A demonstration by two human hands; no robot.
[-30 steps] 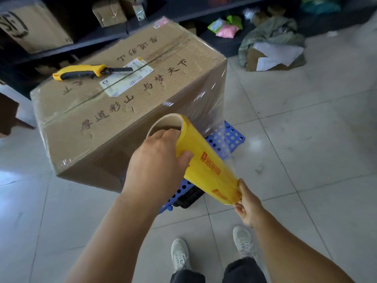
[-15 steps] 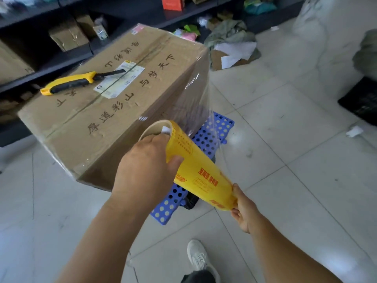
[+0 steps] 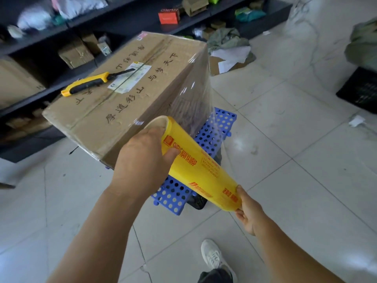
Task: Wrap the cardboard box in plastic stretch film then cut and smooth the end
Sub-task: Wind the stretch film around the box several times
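a yellow-and-black handled utility knife [image 3: 92,84] lay on top of the large brown cardboard box with printed characters [image 3: 114,103], over by the left side of the lid and touching the white shipping label [image 3: 130,78]. the box sat on a blue perforated plastic pallet [image 3: 204,150] on the tiled floor, already skinned in clear film on the faces that showed.

the left hand [image 3: 142,158] held the upper end of the yellow roll of plastic stretch film [image 3: 200,166]; its grip was curled round the rim, thumb pressed on the yellow wrap, the other fingers seemingly tucked into the core, though that was hidden. a clear sheet of stretch film [image 3: 206,111] ran taut from the roll to the box's near right corner. the right hand [image 3: 247,211] pinched the lower end, thumb on the outside, fingers under the rim.

the step in hand looked like carrying the roll round the right corner. done well, that probably meant keeping the roll's axis parallel to the box's edge, so the sheet stayed flat rather than roping, letting both grips act as brakes for steady tension, and overlapping the previous band. pulling too hard could drag the box on the pallet or shake the knife loose.
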